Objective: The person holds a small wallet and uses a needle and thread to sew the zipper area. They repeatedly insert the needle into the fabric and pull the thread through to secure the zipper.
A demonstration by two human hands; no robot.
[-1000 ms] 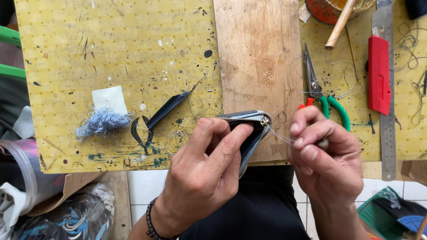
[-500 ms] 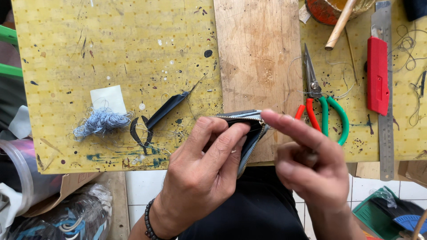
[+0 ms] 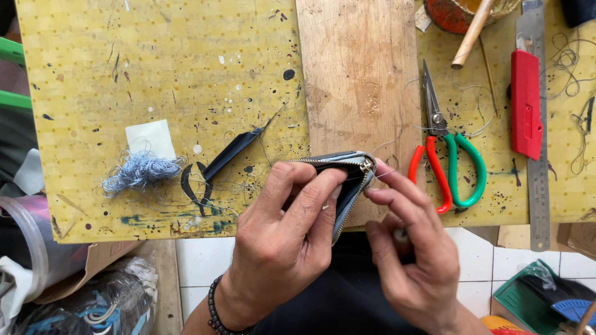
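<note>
My left hand [image 3: 282,239] grips a small dark zip pouch [image 3: 344,177] with a grey zipper edge, held over the near edge of the yellow cutting mat [image 3: 155,74]. Its metal zipper end points right. My right hand [image 3: 413,245] pinches at that zipper end, with a thin pale thread running from it; whether a needle is between the fingers I cannot tell. Scissors [image 3: 444,149] with one red and one green handle lie just right of my right hand.
A wooden board [image 3: 354,80] lies on the mat. Left of it are dark leather scraps [image 3: 214,167], a tangle of blue thread [image 3: 139,172] and a pale square of paper [image 3: 151,138]. A red utility knife [image 3: 525,102] and steel ruler [image 3: 537,155] lie at right.
My right hand moved in from pulling thread out to the right and now pinches at the pouch's zipper end. My left hand kept its hold on the pouch.
</note>
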